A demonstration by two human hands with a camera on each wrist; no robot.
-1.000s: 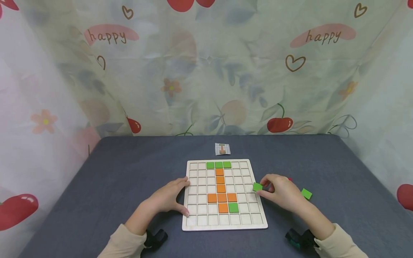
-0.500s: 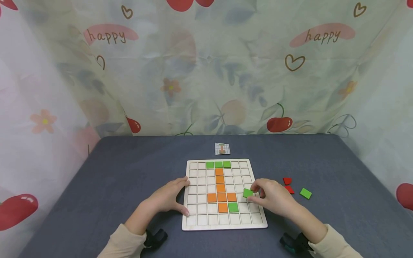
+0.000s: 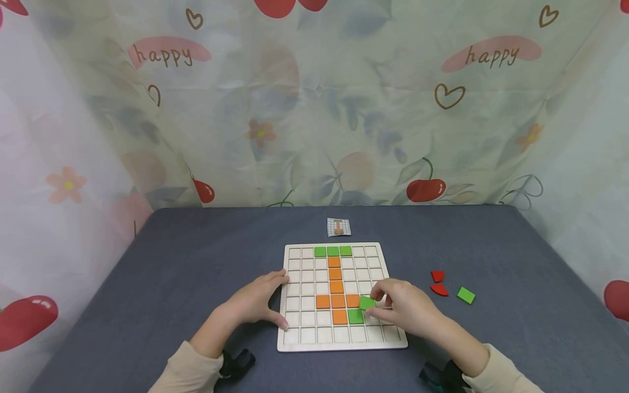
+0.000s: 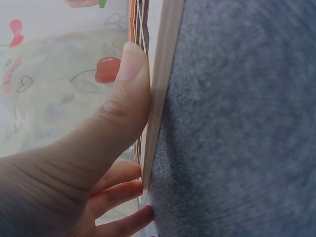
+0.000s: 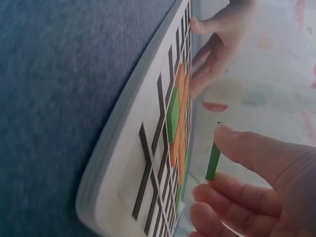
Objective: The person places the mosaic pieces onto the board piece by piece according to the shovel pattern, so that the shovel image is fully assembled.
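Note:
In the head view a white grid board [image 3: 300, 333] lies on the dark table, with orange and green square tiles set in its cells. My right hand [image 3: 410, 308] pinches a green square tile [image 3: 366, 303] between thumb and fingers, above the board's right part beside an orange tile [image 3: 352, 301]. The right wrist view shows that tile [image 5: 214, 160] held on edge, apart from the board. My left hand [image 3: 255, 299] rests along the board's left edge, thumb and fingers spread; in the left wrist view the thumb [image 4: 123, 94] touches the board's side.
Right of the board lie two red pieces, one a trapezoid [image 3: 437, 276] and one curved [image 3: 439, 290], and a loose green tile [image 3: 466, 295]. A small pattern card [image 3: 339, 227] lies behind the board. A printed curtain [image 3: 314, 109] hangs behind the table.
My right hand has carried the green tile leftward from the board's right edge and slightly nearer, over the cells. The red pieces have come into full view. My left hand stays in place.

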